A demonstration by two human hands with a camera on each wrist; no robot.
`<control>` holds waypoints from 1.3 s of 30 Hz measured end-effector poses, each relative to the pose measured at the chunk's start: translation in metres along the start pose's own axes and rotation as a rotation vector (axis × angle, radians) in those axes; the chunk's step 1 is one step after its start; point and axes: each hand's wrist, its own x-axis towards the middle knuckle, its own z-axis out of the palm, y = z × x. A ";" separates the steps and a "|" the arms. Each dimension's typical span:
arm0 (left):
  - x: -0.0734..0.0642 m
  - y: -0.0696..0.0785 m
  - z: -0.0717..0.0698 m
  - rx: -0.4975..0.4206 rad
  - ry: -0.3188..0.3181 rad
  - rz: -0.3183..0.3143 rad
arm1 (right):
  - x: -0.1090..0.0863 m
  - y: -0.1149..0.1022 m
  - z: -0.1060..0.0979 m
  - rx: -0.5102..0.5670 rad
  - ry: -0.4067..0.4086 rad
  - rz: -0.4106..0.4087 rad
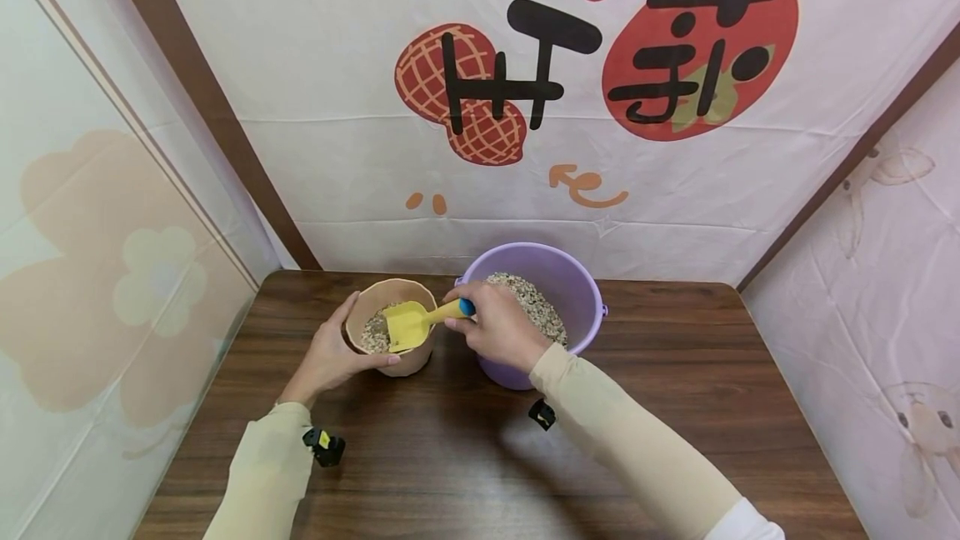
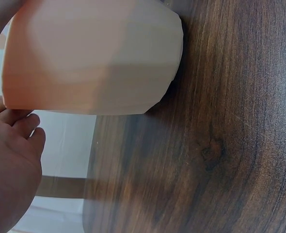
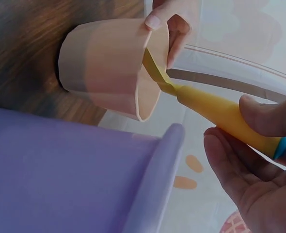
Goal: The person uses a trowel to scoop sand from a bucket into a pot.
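Observation:
A peach-coloured pot [image 1: 401, 365] with a faceted wall stands on the table, partly filled with small pale grains [image 1: 375, 333]. My left hand [image 1: 333, 354] grips it at the rim, thumb along the near side and fingers on the left side. In my right hand [image 1: 498, 325] is a yellow toy shovel [image 3: 213, 109] with a blue handle end, pinched by the handle between thumb and fingers. The shovel's blade [image 1: 407, 326] reaches over the pot's opening, tilted down inside the rim. Beneath my right hand stands a purple bucket [image 1: 577, 269] holding more of the grains.
Both containers stand near the back edge of the dark wooden table [image 1: 660, 357], the bucket right beside the pot. A printed cloth wall [image 1: 337, 148] rises directly behind the table, with further cloth panels at left and right.

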 end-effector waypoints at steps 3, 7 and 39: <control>0.000 0.000 0.001 -0.003 0.002 0.001 | 0.000 0.001 -0.002 -0.009 0.011 -0.014; 0.000 0.001 0.000 0.004 0.001 0.003 | -0.002 0.004 -0.005 -0.011 0.045 -0.023; -0.001 0.001 -0.001 0.030 0.010 0.000 | -0.032 0.016 -0.044 0.317 0.252 0.020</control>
